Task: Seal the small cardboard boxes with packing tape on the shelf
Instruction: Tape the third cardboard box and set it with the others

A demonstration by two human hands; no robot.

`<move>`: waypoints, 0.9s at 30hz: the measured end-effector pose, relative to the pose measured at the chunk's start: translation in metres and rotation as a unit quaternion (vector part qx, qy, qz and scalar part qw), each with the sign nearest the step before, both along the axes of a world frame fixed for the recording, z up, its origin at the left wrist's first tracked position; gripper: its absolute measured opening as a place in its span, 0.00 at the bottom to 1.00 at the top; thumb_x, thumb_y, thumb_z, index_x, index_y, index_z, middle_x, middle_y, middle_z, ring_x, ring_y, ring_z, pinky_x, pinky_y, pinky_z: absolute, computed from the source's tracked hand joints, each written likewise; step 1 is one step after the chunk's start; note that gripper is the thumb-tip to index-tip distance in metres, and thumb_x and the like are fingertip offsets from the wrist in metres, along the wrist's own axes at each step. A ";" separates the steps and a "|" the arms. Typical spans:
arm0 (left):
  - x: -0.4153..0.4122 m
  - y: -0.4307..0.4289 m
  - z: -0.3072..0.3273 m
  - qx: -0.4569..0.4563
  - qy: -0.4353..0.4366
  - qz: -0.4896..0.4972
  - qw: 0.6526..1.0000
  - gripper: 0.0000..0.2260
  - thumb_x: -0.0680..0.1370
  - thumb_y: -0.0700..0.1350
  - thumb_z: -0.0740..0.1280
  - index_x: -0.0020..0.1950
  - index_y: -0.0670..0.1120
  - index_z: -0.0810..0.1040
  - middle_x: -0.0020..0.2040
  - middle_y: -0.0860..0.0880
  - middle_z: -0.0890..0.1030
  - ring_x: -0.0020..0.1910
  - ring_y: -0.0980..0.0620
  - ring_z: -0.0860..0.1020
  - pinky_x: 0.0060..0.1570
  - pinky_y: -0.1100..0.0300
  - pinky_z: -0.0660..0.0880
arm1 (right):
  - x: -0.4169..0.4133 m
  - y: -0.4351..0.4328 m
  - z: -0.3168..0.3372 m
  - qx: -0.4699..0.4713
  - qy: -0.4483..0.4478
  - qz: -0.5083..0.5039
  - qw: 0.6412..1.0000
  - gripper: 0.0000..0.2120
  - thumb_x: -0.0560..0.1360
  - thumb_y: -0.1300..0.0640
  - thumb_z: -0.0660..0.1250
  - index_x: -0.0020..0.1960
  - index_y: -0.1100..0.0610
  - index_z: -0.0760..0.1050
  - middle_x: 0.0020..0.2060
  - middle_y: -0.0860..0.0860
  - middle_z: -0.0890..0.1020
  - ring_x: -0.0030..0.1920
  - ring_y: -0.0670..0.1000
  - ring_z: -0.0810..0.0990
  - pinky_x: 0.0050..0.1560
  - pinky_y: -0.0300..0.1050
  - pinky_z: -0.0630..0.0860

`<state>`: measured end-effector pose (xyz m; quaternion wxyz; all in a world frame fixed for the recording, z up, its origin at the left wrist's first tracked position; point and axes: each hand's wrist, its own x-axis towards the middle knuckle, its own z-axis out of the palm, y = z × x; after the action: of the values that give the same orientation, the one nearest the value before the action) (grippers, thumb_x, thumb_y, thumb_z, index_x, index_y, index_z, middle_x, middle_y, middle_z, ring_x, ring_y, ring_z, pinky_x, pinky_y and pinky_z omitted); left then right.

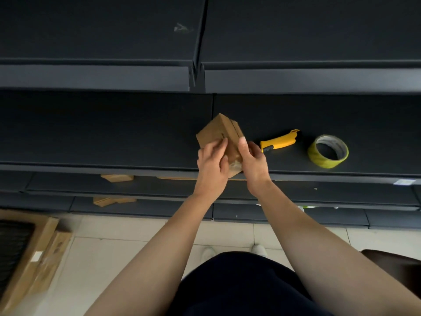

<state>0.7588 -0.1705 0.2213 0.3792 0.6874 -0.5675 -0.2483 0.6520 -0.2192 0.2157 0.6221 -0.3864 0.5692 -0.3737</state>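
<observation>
a person stands facing dark shelving, both bare arms stretched forward over the middle shelf [114,133]. the two hands hold one small cardboard box [219,131] between them, tilted with one corner pointing up and away, at the front part of that shelf. the left hand [211,161] wraps the box's near left side, fingers curled over its top face. the right hand [251,160] clasps the near right side, thumb lying up along the box's edge. a patch of clear, shiny tape [235,164] shows on the box's near lower end, between the two hands.

just to the right of the right hand, a yellow utility knife [280,141] lies on the same shelf, its tip pointing away to the right. further right, apart from the knife, a roll of yellowish packing tape [328,151] lies flat on the shelf.

pieces of brown cardboard [117,177] peek out from the lower shelves at the left. on the tiled floor at the far left lie flat cardboard cartons [43,254].
</observation>
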 end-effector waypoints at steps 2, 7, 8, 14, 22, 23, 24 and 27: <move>-0.003 -0.009 0.005 0.008 0.002 -0.015 1.000 0.19 0.80 0.41 0.61 0.72 0.45 0.69 0.65 0.48 0.69 0.64 0.51 0.64 0.66 0.48 0.67 | 0.000 0.001 0.000 0.019 0.013 0.008 1.000 0.44 0.68 0.35 0.70 0.76 0.52 0.57 0.68 0.50 0.64 0.63 0.49 0.69 0.63 0.45 0.70; 0.005 -0.027 0.014 0.021 -0.015 0.060 0.998 0.16 0.78 0.46 0.66 0.65 0.47 0.73 0.66 0.45 0.69 0.67 0.45 0.66 0.67 0.50 0.63 | -0.015 -0.003 0.000 0.017 0.039 0.034 0.999 0.32 0.71 0.49 0.74 0.70 0.58 0.67 0.56 0.52 0.78 0.52 0.48 0.78 0.47 0.36 0.72; 0.011 -0.035 0.014 0.045 -0.035 0.085 0.995 0.22 0.76 0.52 0.67 0.68 0.47 0.70 0.69 0.45 0.67 0.69 0.45 0.64 0.68 0.49 0.60 | -0.018 -0.006 0.001 0.018 0.037 0.048 0.998 0.32 0.72 0.51 0.73 0.71 0.59 0.66 0.56 0.52 0.79 0.53 0.49 0.78 0.51 0.39 0.72; 0.022 -0.061 -0.001 0.162 -0.002 0.118 0.980 0.30 0.69 0.63 0.70 0.60 0.42 0.74 0.60 0.44 0.72 0.61 0.44 0.71 0.60 0.46 0.71 | -0.016 -0.004 -0.008 0.042 0.005 -0.013 0.999 0.23 0.77 0.48 0.67 0.68 0.56 0.67 0.58 0.53 0.79 0.57 0.54 0.78 0.54 0.45 0.75; 0.018 -0.079 -0.003 0.155 0.112 0.234 0.953 0.13 0.72 0.54 0.70 0.47 0.46 0.74 0.50 0.52 0.73 0.55 0.45 0.75 0.57 0.46 0.74 | -0.013 -0.007 -0.006 0.051 0.074 0.011 0.996 0.25 0.81 0.44 0.55 0.72 0.60 0.64 0.62 0.55 0.75 0.62 0.54 0.73 0.59 0.46 0.68; 0.017 -0.080 -0.003 0.154 0.113 0.237 0.953 0.12 0.73 0.53 0.70 0.47 0.46 0.75 0.50 0.51 0.73 0.55 0.45 0.75 0.56 0.46 0.74 | -0.014 -0.006 -0.006 0.049 0.076 0.015 0.996 0.27 0.81 0.43 0.55 0.73 0.60 0.63 0.64 0.56 0.74 0.64 0.55 0.72 0.63 0.48 0.68; 0.017 -0.080 -0.004 0.151 0.109 0.241 0.953 0.12 0.73 0.53 0.70 0.47 0.45 0.75 0.51 0.50 0.74 0.55 0.45 0.75 0.56 0.46 0.74 | -0.013 -0.005 -0.006 0.049 0.075 0.016 0.996 0.28 0.81 0.42 0.55 0.73 0.59 0.62 0.65 0.56 0.74 0.65 0.55 0.72 0.67 0.51 0.67; 0.020 -0.079 -0.004 0.137 0.117 0.246 0.952 0.12 0.77 0.52 0.65 0.50 0.43 0.77 0.55 0.45 0.77 0.55 0.45 0.76 0.53 0.51 0.74 | -0.011 -0.002 -0.007 0.054 0.064 0.005 0.996 0.26 0.80 0.41 0.55 0.71 0.56 0.66 0.62 0.55 0.75 0.63 0.55 0.73 0.67 0.54 0.67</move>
<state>0.7784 -0.2497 0.2169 0.3940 0.8173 -0.2933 -0.3013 0.6405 -0.2209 0.2087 0.6061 -0.3779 0.6255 -0.3141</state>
